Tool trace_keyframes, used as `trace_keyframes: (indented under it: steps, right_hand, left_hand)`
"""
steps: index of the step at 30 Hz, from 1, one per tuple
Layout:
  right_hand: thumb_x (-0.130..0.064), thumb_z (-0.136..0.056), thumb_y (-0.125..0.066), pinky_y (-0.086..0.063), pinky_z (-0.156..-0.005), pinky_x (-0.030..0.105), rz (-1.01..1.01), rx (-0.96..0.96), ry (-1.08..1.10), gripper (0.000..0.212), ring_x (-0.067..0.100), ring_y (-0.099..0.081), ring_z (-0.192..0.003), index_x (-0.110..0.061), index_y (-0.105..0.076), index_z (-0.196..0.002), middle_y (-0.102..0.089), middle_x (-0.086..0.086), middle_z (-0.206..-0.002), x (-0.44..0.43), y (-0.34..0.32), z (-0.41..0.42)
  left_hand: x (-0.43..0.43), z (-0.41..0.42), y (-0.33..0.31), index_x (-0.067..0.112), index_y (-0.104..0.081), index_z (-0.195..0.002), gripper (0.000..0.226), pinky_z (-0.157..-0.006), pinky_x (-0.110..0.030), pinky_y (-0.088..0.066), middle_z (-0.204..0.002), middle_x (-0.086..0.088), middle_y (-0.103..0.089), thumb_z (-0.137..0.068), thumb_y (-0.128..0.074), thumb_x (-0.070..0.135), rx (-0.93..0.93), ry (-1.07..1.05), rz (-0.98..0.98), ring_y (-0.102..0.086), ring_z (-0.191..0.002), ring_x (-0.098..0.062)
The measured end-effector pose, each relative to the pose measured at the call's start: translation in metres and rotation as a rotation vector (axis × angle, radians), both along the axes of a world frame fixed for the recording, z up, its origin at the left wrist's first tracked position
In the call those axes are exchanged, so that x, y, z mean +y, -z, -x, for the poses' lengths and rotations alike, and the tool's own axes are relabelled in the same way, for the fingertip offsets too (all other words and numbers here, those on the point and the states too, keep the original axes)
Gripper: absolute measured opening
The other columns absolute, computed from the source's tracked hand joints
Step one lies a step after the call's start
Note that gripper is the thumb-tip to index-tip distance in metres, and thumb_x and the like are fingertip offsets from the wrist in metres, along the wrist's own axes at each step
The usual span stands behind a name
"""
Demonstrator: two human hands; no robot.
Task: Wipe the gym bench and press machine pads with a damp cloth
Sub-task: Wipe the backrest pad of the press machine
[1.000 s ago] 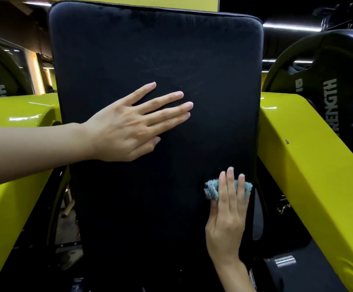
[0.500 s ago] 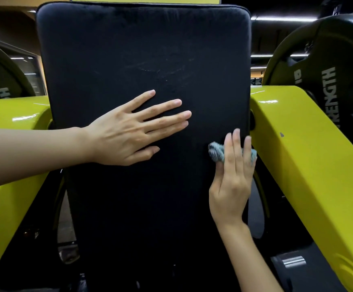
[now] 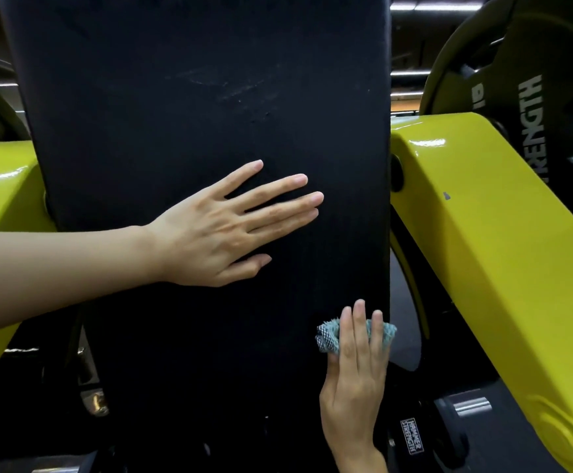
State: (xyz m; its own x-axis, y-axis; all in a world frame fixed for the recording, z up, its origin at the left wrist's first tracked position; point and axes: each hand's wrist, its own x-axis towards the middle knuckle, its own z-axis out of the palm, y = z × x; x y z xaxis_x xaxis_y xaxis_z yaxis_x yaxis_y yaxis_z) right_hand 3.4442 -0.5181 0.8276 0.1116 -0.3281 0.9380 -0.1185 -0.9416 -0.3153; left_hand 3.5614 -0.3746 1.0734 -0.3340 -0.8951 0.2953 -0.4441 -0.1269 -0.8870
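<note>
Cloth point(image 3: 326, 339) moved down pad point(image 3: 192, 97) edge under right grip point(image 3: 353, 380), fingers flat; left grip point(image 3: 216, 233) splayed above-left. Risk: unpinched cloth slips off edge.

**Dim Gym, Yellow Steel**

Glossy yellow frame arms, one on the left point(image 3: 1, 199) and one on the right point(image 3: 500, 250), are catching highlights. Black weight plates point(image 3: 503, 73) are hanging behind them. Strip lights point(image 3: 425, 7) are glowing in the dark background beyond.

Matt black upholstered pad point(image 3: 192, 97), scuffed pale; glossy yellow painted frame point(image 3: 483, 233); nubbly teal woven cloth point(image 3: 327, 339).
</note>
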Motion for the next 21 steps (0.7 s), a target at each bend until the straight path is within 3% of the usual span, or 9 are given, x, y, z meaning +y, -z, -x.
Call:
trace_keyframes:
  steps: [4,9,13,17,21]
  right_hand:
    - [-0.024,-0.109,-0.027,-0.012,-0.124,0.045,-0.023,-0.034,-0.017,0.044,0.023,-0.014,-0.153,-0.008,-0.029,-0.150,-0.022,-0.002,-0.162,-0.002,-0.016,-0.002]
    - [-0.023,-0.109,-0.030,-0.024,-0.120,0.055,-0.006,-0.113,-0.061,0.044,0.030,-0.021,-0.151,-0.003,-0.037,-0.148,-0.036,0.014,-0.156,-0.019,-0.079,-0.004]
    - [-0.019,-0.108,-0.034,-0.026,-0.119,0.054,0.012,-0.154,-0.052,0.044,0.033,-0.023,-0.149,0.000,-0.040,-0.147,-0.038,0.016,-0.155,-0.030,-0.123,-0.008]
    - [-0.020,-0.108,-0.034,-0.024,-0.119,0.056,0.042,-0.110,-0.041,0.044,0.032,-0.022,-0.150,-0.001,-0.040,-0.147,-0.035,0.014,-0.156,-0.024,-0.102,-0.005]
    - [-0.021,-0.108,-0.034,-0.017,-0.123,0.048,0.068,-0.028,-0.029,0.044,0.028,-0.020,-0.151,-0.004,-0.036,-0.148,-0.029,0.006,-0.160,-0.013,-0.047,0.000]
  left_hand:
    - [-0.001,0.001,0.002,0.013,-0.012,-0.159,0.068,-0.124,-0.051,-0.006,-0.167,-0.002,-0.007,-0.100,-0.029,0.041,-0.010,-0.008,0.006,-0.005,-0.154,-0.025]
    - [-0.002,0.001,0.003,0.013,-0.011,-0.159,0.069,-0.124,-0.050,-0.005,-0.167,-0.002,-0.007,-0.099,-0.030,0.042,-0.008,-0.010,0.012,-0.004,-0.154,-0.024]
    - [-0.003,0.003,0.003,0.013,-0.011,-0.159,0.069,-0.124,-0.050,-0.005,-0.167,-0.002,-0.007,-0.099,-0.029,0.042,-0.003,-0.006,0.020,-0.004,-0.154,-0.024]
    - [-0.003,0.002,0.004,0.013,-0.011,-0.159,0.069,-0.124,-0.051,-0.006,-0.167,-0.002,-0.007,-0.099,-0.030,0.041,-0.005,-0.004,0.022,-0.005,-0.154,-0.025]
    - [-0.003,0.002,0.005,0.013,-0.011,-0.159,0.069,-0.124,-0.050,-0.006,-0.167,-0.003,-0.006,-0.099,-0.030,0.041,-0.003,-0.002,0.021,-0.004,-0.154,-0.025]
